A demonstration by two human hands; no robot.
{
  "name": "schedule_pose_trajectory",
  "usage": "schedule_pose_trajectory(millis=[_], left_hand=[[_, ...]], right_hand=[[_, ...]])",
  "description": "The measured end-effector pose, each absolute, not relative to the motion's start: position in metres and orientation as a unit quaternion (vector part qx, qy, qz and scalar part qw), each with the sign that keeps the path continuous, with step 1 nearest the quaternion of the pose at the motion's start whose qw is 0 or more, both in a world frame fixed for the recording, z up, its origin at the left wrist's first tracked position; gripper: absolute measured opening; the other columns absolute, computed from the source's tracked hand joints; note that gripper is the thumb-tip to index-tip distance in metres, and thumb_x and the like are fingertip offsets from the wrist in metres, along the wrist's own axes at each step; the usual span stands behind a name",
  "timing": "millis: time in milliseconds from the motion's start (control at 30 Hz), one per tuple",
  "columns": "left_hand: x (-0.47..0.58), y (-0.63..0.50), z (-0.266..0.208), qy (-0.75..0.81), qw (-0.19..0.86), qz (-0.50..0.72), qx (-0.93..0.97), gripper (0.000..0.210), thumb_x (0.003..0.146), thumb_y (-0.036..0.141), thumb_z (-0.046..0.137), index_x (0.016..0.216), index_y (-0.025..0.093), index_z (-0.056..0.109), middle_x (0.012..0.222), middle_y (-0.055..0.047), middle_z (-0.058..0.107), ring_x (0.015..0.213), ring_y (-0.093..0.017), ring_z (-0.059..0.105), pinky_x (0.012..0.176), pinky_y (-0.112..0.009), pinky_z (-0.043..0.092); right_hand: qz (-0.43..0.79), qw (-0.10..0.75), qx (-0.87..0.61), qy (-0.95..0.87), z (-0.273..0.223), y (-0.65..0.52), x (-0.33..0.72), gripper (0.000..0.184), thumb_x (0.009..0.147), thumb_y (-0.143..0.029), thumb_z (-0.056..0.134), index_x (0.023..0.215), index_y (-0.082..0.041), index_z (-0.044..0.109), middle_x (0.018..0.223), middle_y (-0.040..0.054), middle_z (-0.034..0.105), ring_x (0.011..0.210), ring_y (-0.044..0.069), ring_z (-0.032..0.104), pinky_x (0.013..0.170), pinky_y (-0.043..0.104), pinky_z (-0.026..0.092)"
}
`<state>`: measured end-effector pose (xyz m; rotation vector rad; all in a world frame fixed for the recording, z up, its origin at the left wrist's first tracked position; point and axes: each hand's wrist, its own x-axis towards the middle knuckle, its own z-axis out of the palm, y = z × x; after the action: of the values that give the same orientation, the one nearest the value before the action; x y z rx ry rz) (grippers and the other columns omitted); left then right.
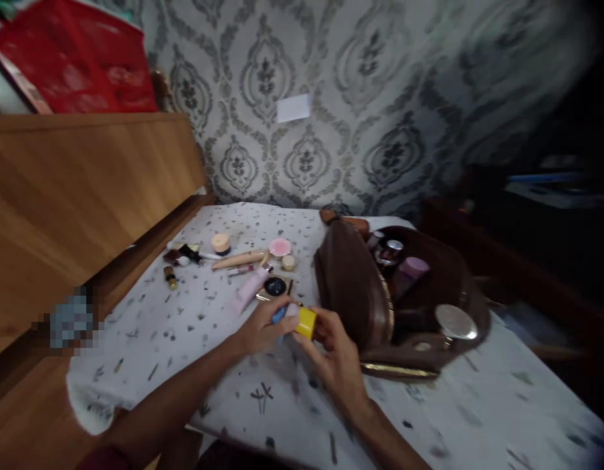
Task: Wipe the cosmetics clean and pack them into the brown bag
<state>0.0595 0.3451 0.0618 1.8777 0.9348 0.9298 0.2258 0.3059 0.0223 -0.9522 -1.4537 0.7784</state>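
head view: the left hand (pixel 270 324) curls its fingers round the blue part of a container (pixel 306 322), while the right hand (pixel 337 356) pinches its yellow end between thumb and fingers. the container is above the cloth (pixel 243 418), just left of the open bag (pixel 351 281). beyond the left hand lie a compact (pixel 275 286) and a pink tube (pixel 248 290); a jar (pixel 220 244) sits farther off.

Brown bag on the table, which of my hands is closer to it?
Right. Your right hand is just left of the brown bag, by its near corner; your left hand is farther left, beyond the small yellow-topped item.
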Motion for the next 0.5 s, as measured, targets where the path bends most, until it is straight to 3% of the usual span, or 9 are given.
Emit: schedule_pose_trajectory(millis=[167,333,500], left_hand=[[0.058,0.341,0.054,0.368,0.348,0.381,0.773,0.051,0.091,0.062,0.048,0.102,0.014,0.062,0.082,-0.002,0.06,0.071,-0.014,0.054,0.067,-0.025,0.045],[0.063,0.342,0.031,0.342,0.152,0.358,0.855,0.064,0.087,0.071,0.051,0.111,0.013,0.062,0.091,-0.008,0.069,0.083,-0.018,0.066,0.077,-0.028,0.053],[0.065,0.348,0.026,0.304,-0.024,0.306,0.902,0.078,0.081,0.082,0.045,0.105,0.012,0.067,0.074,-0.006,0.067,0.066,-0.017,0.066,0.054,-0.027,0.05]], right_hand=[[0.29,0.556,-0.459,-0.63,0.021,0.307,0.228,0.042,0.091,-0.054,0.057,0.115,-0.02,0.059,0.099,0.0081,0.07,0.082,0.02,0.069,0.069,0.029,0.057],[0.266,0.525,-0.536,-0.605,0.009,0.316,0.233,0.062,0.09,-0.072,0.037,0.103,-0.017,0.064,0.091,0.011,0.07,0.078,0.024,0.067,0.061,0.031,0.053],[0.328,0.467,-0.541,-0.618,-0.004,0.324,0.243,0.065,0.094,-0.071,0.027,0.089,-0.019,0.065,0.065,0.0074,0.067,0.054,0.023,0.063,0.044,0.031,0.044]])
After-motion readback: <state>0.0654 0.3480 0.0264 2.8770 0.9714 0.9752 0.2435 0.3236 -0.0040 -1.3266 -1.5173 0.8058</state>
